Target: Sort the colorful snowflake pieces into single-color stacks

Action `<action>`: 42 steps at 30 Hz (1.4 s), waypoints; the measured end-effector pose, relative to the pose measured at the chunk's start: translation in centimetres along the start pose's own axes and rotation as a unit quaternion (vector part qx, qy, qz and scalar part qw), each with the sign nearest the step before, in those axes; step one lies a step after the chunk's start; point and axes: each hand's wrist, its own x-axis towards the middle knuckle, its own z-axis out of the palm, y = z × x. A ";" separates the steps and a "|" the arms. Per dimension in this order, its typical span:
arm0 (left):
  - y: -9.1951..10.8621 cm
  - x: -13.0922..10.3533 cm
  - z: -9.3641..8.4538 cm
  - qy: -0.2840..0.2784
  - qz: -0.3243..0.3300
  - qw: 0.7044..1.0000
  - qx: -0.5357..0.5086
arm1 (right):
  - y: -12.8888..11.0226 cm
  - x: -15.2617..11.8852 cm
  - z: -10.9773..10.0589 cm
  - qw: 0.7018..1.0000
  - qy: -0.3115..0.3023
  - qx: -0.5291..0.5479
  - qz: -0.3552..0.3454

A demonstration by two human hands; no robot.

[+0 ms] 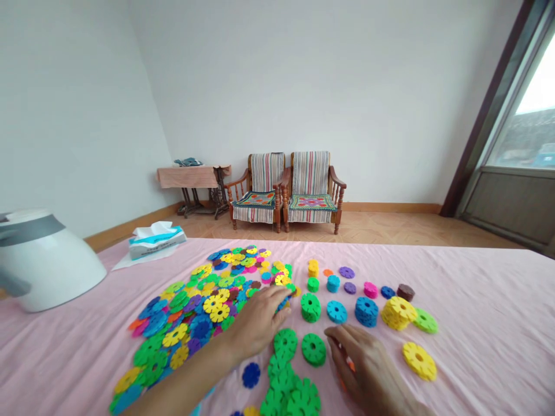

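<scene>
My left hand (258, 318) reaches over the right edge of a loose heap of notched plastic building discs (202, 329) in many colours. Its fingers are stretched out with thumb and forefinger apart, and a blue disc (283, 303) shows between them. Near the front, my right hand (366, 367) is curled low over the cloth, with orange building discs (350, 364) partly showing between its fingers; the rest of them is hidden. Just left of its fingertips lies a stack of green discs (313, 349). Spread-out green discs (286, 387) lie between my forearms.
Sorted stacks stand beyond my right hand, among them yellow discs (398, 312), blue discs (366, 311) and brown discs (406, 292). A tissue box (156, 241) and a white kettle (56, 266) are at the left on the pink cloth (489, 323). Two armchairs (310, 179) stand beyond.
</scene>
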 end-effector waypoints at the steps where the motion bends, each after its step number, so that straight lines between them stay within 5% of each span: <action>1: -0.9 1.1 0.4 -0.012 -0.003 1.000 0.010 | 0.1 0.0 0.0 1.000 -0.001 -0.002 0.000; 6: -3.8 3.8 2.2 -0.062 -0.018 0.997 0.046 | 0.4 0.1 -0.1 1.000 0.000 -0.016 -0.008; 16: -8.2 2.5 1.1 -0.054 -0.167 0.977 0.117 | -0.2 0.0 -0.2 1.000 -0.002 -0.009 0.006; 30: -6.2 3.9 2.2 -0.061 -0.096 0.989 0.098 | 0.2 0.1 0.0 1.000 0.001 -0.019 0.005; 34: -7.6 6.1 2.0 -0.027 -0.132 0.985 0.104 | 0.6 0.2 0.2 1.000 0.010 -0.020 -0.013; 42: -13.6 12.5 0.3 0.027 -0.240 0.962 0.128 | 1.5 0.2 0.9 0.998 0.032 -0.039 -0.048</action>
